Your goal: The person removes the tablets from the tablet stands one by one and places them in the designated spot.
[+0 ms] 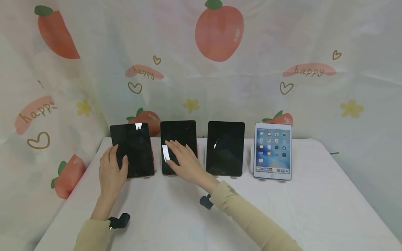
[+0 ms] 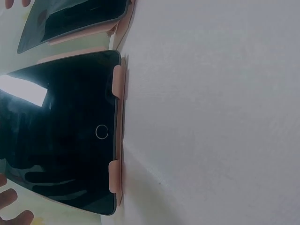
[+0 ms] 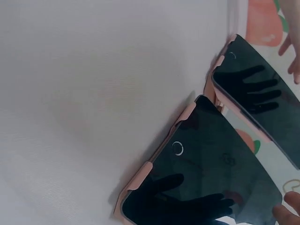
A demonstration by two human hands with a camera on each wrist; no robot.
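Several tablets stand propped on pink stands in a row. In the head view my left hand [image 1: 112, 170] is at the left edge of the leftmost black tablet [image 1: 135, 150], thumb overlapping its dark screen, fingers loosely bent. The left wrist view shows its fingertips [image 2: 18, 218] beside that tablet's edge. My right hand [image 1: 188, 164] reaches across the second black tablet [image 1: 179, 130], fingers extended over its screen. In the right wrist view the screen mirrors the hand, with fingertips [image 3: 284, 215] close to its far side. Neither hand grips anything visible.
To the right stand a third black tablet [image 1: 225, 150] and a white tablet [image 1: 272, 150] with its home screen lit. A white cloth covers the table [image 1: 320, 209]. Behind hangs a fruit-printed curtain [image 1: 257, 90]. Each wrist wears a small black camera [image 1: 120, 221].
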